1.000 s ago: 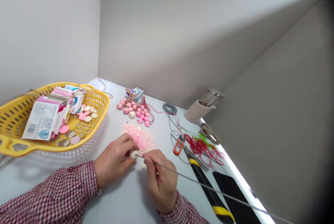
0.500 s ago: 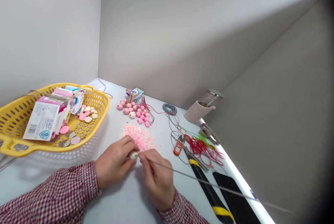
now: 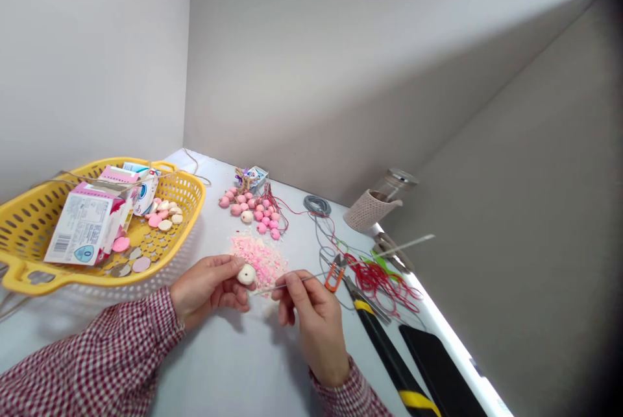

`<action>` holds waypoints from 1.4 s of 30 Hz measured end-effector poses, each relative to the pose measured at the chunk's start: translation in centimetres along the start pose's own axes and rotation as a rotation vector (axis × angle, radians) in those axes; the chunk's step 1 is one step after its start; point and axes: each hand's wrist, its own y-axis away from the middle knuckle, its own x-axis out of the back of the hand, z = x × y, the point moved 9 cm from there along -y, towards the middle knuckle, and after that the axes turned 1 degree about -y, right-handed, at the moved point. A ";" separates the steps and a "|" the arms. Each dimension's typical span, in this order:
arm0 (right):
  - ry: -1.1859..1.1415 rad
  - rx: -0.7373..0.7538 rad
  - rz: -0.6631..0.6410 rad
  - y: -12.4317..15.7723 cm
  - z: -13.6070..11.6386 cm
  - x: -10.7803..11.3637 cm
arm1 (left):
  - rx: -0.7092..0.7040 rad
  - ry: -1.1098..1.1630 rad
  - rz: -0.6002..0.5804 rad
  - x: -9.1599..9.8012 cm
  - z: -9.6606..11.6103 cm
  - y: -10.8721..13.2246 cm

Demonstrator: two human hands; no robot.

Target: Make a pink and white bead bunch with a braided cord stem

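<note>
We are pinching the ball (image 3: 246, 274) in our left hand (image 3: 214, 287), just beside the shavings (image 3: 265, 264), while our right hand (image 3: 314, 316) is gripping the rod (image 3: 406, 246), its tip sitting outside the ball; a dark hole is showing, so we are judging the piercing at least begun, though its depth we cannot tell; no cord is running through yet, pink balls (image 3: 267, 219) are lying beyond, and flat discs (image 3: 165, 225) are filling part of the basket (image 3: 36, 282)
</note>
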 end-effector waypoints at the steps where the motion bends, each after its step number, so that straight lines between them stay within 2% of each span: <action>1: -0.018 -0.062 -0.085 -0.1 0.3 -0.6 | -0.001 0.010 0.014 0.2 0.0 0.0; 4: 0.026 -0.183 -0.366 0.4 0.8 -2.7 | -0.016 0.039 0.046 0.5 0.3 0.1; 6: 0.138 -0.138 -0.517 0.8 0.7 -3.8 | -0.028 0.058 0.082 0.8 0.6 0.2; 7: 0.210 -0.056 -0.523 0.7 0.2 -3.8 | -0.031 0.066 0.102 0.9 0.6 0.3; 8: 0.283 0.049 -0.475 0.5 -0.4 -3.5 | -0.030 0.071 0.120 1.0 0.7 0.3; 10: 0.381 0.250 -0.268 -0.1 -2.2 -2.0 | -0.022 0.076 0.140 1.0 0.7 0.3; 11: 0.398 0.307 -0.176 -0.2 -2.8 -1.3 | -0.017 0.074 0.142 1.0 0.7 0.3; 12: 0.402 0.325 -0.145 -0.2 -3.0 -1.0 | -0.014 0.071 0.140 1.0 0.7 0.3; 15: 0.433 0.317 -0.298 0.0 -2.6 -2.3 | -0.018 0.059 0.127 0.9 0.7 0.2; 16: 0.464 0.336 -0.298 0.1 -2.7 -2.4 | -0.022 0.059 0.123 1.0 0.7 0.2; 19: 0.510 0.414 -0.123 0.1 -3.6 -1.2 | -0.029 0.043 0.108 1.1 0.5 0.2; 23: 0.562 0.419 -0.197 0.2 -3.2 -1.8 | -0.111 -0.127 0.101 1.1 0.9 0.1; 24: 0.591 0.443 -0.167 0.3 -3.4 -1.6 | -0.147 -0.204 0.111 1.1 1.1 0.1; 27: 0.592 0.526 0.045 0.7 -4.8 0.2 | -0.247 -0.472 0.118 0.6 1.8 0.3; 28: 0.570 0.542 0.078 0.8 -5.2 0.5 | -0.283 -0.551 0.108 0.2 2.0 0.4; 30: 0.536 0.576 0.083 1.2 -5.8 0.7 | -0.370 -0.678 0.084 -0.5 2.5 0.7; 34: 0.542 0.628 -0.004 1.9 -6.3 -0.5 | -0.481 -0.805 0.051 -1.4 2.8 1.1; 37: 0.575 0.647 -0.049 2.2 -6.2 -1.3 | -0.440 -0.809 0.033 -1.4 2.4 0.8; 42: 0.598 0.688 -0.046 2.5 -6.4 -1.6 | -0.346 -0.788 0.040 -1.1 1.9 0.6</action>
